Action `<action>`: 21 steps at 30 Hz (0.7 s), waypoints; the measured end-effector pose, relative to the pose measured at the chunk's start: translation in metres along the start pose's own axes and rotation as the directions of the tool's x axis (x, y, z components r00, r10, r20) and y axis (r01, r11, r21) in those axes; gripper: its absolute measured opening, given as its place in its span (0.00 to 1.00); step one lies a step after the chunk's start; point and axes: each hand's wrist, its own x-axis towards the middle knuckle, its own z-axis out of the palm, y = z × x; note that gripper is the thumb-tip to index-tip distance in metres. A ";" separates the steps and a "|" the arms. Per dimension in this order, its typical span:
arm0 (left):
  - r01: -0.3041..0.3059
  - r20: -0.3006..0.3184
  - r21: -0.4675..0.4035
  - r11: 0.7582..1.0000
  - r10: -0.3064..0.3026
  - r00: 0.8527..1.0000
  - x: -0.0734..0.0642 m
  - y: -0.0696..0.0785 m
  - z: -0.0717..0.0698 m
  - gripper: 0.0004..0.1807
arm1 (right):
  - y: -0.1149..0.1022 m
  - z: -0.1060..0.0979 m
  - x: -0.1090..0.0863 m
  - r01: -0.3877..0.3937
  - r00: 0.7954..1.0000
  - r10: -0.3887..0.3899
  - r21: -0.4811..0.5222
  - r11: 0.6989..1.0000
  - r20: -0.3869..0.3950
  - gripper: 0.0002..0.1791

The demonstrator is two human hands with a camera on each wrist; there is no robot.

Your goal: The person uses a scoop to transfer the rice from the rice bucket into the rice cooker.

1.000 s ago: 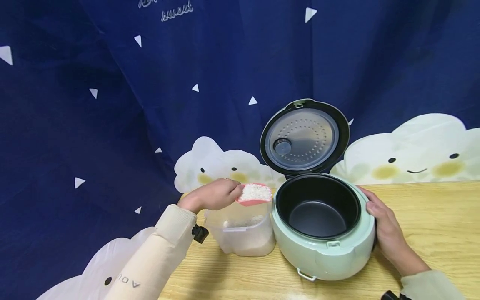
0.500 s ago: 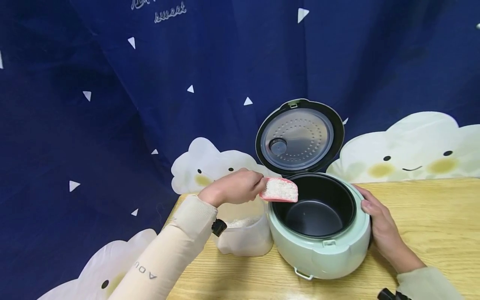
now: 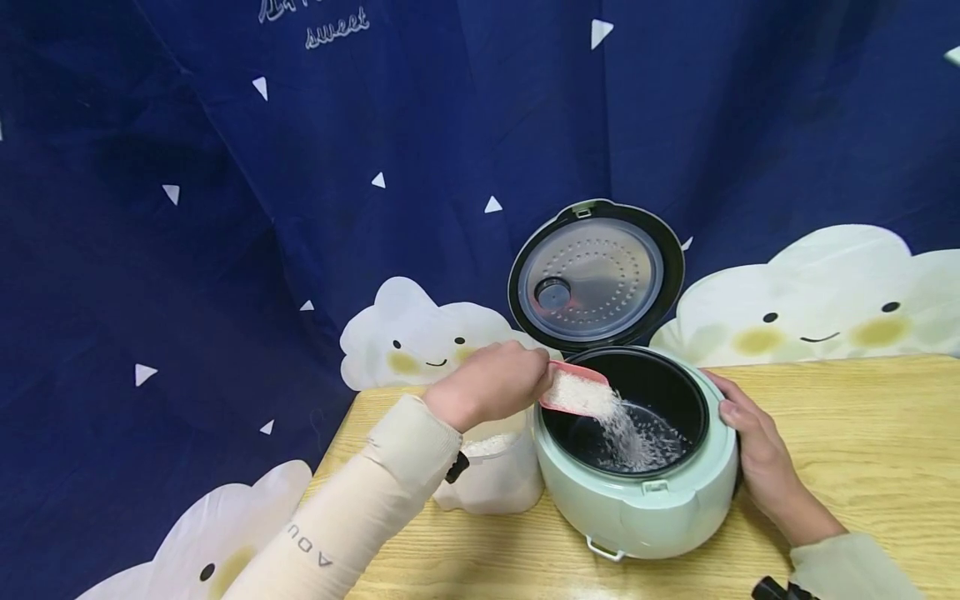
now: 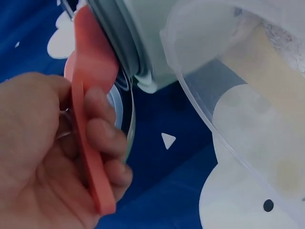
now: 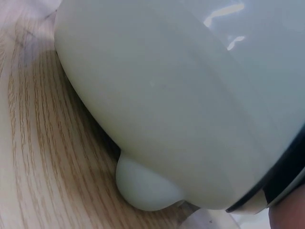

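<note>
Gripping the pink scoop point(image 4: 95, 62), your left hand point(image 3: 491, 383) has its fingers curled round the handle; scoop's tilted above the inner pot point(image 3: 660, 379) of the rice cooker point(image 3: 637, 521), rice point(image 3: 573, 393) falling in. Right hand point(image 3: 761, 446) lies on the cooker's side; most fingers hidden, can't tell their curl. Scoop looks light, stiff; handle's the right hold. Cooker's likely heavier, smooth-shelled. Curtain point(image 3: 420, 125) reads "sweet"; left sleeve point(image 3: 360, 500) lettering only partly legible.

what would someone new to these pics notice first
Probably the white rice streaming off the pink scoop in the left hand, down into the black pot of the pale green rice cooker. Next, the cooker's open lid, raised behind that pot, in front of a dark blue, cloud-patterned curtain.
</note>
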 end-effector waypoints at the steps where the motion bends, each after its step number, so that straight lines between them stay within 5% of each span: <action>1: -0.003 -0.021 0.031 0.999 0.004 1.000 0.000 0.002 0.000 0.18 | 0.000 0.000 0.000 0.001 1.000 -0.001 0.004 1.000 -0.002 0.28; 4: -0.025 -0.106 0.123 0.992 0.038 0.994 -0.002 0.009 0.002 0.17 | 0.001 0.000 0.000 0.010 1.000 -0.010 0.020 1.000 -0.005 0.28; 7: -0.056 -0.213 0.210 0.976 0.101 0.972 -0.004 0.013 0.004 0.15 | 0.001 0.001 0.000 0.012 1.000 -0.012 0.031 0.999 -0.001 0.28; 17: -0.085 -0.463 0.416 0.906 0.291 0.837 -0.006 0.018 0.010 0.14 | 0.001 -0.001 0.001 0.023 1.000 -0.023 0.024 0.999 0.015 0.27; 21: -0.077 -0.506 0.431 0.899 0.311 0.804 -0.006 0.017 0.010 0.12 | 0.002 -0.003 0.001 0.035 0.999 -0.036 0.028 0.999 0.032 0.27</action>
